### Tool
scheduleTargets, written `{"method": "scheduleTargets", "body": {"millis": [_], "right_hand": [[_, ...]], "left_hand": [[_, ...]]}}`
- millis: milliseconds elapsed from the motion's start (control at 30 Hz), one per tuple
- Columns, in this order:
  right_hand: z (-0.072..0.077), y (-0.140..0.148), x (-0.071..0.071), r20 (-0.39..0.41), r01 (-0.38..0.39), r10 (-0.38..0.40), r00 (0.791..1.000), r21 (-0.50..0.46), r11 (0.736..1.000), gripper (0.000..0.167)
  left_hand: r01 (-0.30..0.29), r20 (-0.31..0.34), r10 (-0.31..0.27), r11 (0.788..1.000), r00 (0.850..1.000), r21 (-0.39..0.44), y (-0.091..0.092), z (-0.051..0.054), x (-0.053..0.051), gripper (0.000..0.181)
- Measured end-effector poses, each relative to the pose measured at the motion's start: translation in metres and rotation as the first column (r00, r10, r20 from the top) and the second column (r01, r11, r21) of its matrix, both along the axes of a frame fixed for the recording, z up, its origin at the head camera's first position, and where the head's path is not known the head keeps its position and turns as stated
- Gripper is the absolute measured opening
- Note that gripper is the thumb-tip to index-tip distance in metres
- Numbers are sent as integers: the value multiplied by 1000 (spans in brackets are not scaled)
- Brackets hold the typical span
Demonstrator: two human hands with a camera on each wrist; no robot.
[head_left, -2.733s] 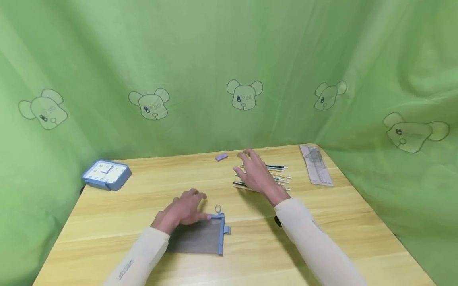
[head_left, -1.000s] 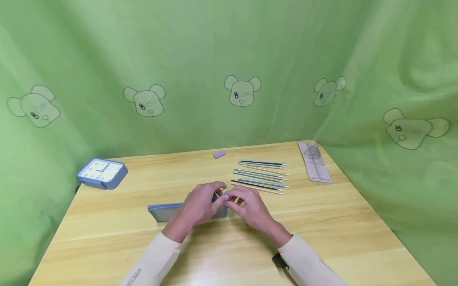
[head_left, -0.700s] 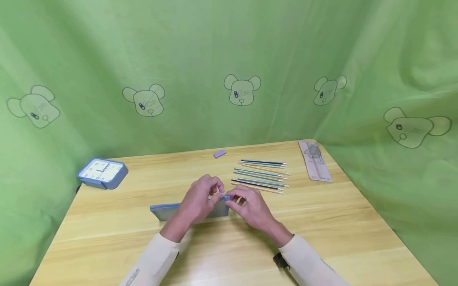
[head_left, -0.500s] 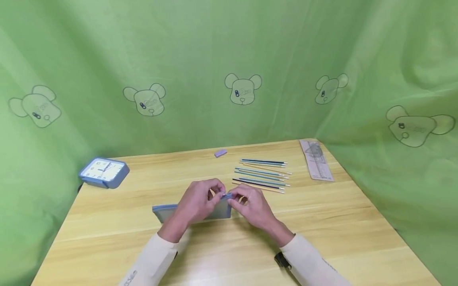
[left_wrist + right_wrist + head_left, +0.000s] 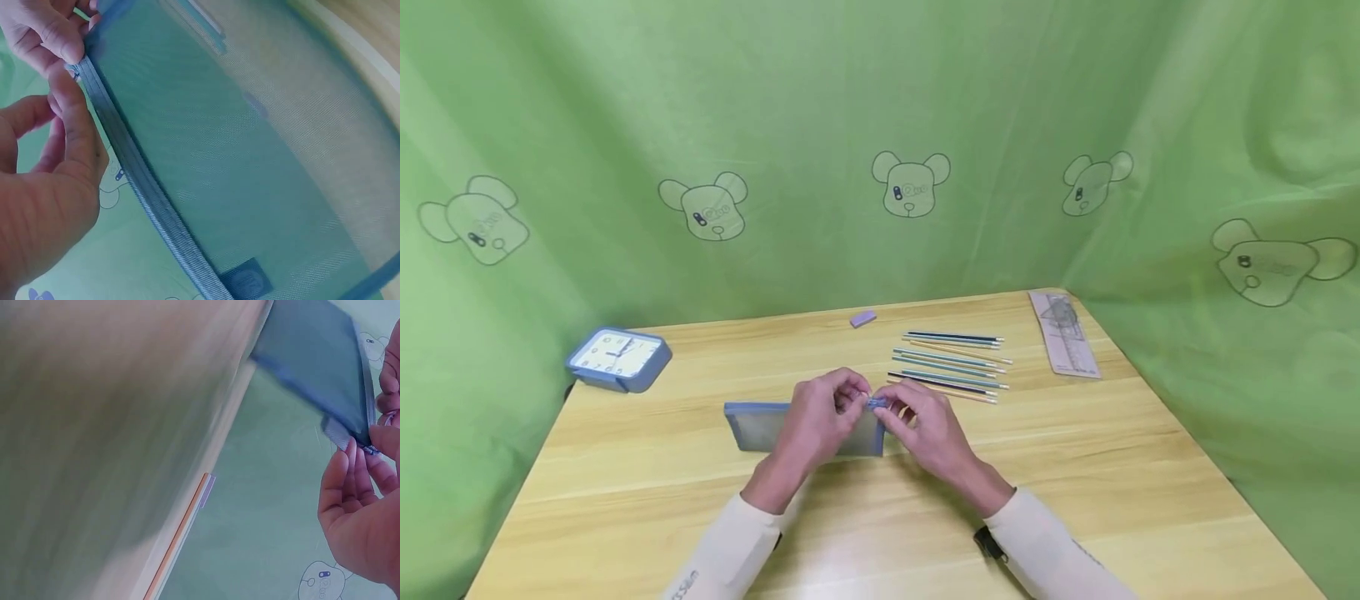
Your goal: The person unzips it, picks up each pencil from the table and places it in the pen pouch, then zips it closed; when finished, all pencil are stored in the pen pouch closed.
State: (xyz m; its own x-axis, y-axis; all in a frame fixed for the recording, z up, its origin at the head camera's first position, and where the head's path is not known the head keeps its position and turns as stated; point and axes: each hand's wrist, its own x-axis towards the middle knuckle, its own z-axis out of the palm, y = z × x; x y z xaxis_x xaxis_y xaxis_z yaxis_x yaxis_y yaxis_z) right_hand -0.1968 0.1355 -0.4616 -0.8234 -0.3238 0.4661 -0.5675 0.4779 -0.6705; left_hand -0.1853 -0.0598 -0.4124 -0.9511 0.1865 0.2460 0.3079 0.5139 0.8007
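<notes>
A blue-edged mesh pouch (image 5: 760, 429) stands upright on its long side, zipper edge up. My left hand (image 5: 818, 417) pinches at the zipper pull near the pouch's right end; in the left wrist view its thumb and forefinger (image 5: 59, 150) meet at the zipper's end. The right hand (image 5: 928, 425) grips the top right corner of the pouch, and the right wrist view shows those fingers (image 5: 359, 506) on the corner by a small fabric tab (image 5: 336, 432). Through the mesh (image 5: 219, 156) the table and pencils show faintly. The zipper pull itself is mostly hidden by fingertips.
Several pencils (image 5: 951, 361) lie side by side behind the right hand. A purple eraser (image 5: 862, 318) is near the table's back edge, a blue clock (image 5: 620, 358) at the back left, and a ruler set (image 5: 1065, 335) at the back right. A green curtain (image 5: 805, 100) surrounds the table.
Since the oldest frame, the pouch has gone from lying flat to standing, and both hands have come together at its right end. Over the last half second the pouch's left end has risen slightly.
</notes>
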Motion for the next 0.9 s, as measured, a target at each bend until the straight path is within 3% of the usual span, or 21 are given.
{"method": "scheduleTargets", "body": {"millis": [167,333,433,633,900], "right_hand": [[-1,0,0,-73,18,-15,997,44,999,14],[-1,0,-1,-138,19,-8,990,84,996,13],[-1,0,0,-157,14,0,988,92,996,13],[0,0,-1,-213,8,14,977,101,995,13],[-2,11,2,-206,23,0,978,105,994,13]], "left_hand": [[-47,-104,48,999,993,13,-1,-6,1,9],[-91,-239,82,996,968,-26,-4,-14,3,7],[-131,-319,100,988,942,-77,-5,-19,4,6],[-213,-479,116,965,870,-154,-12,-27,4,8],[-275,-529,160,951,833,-145,-44,-37,9,11]]}}
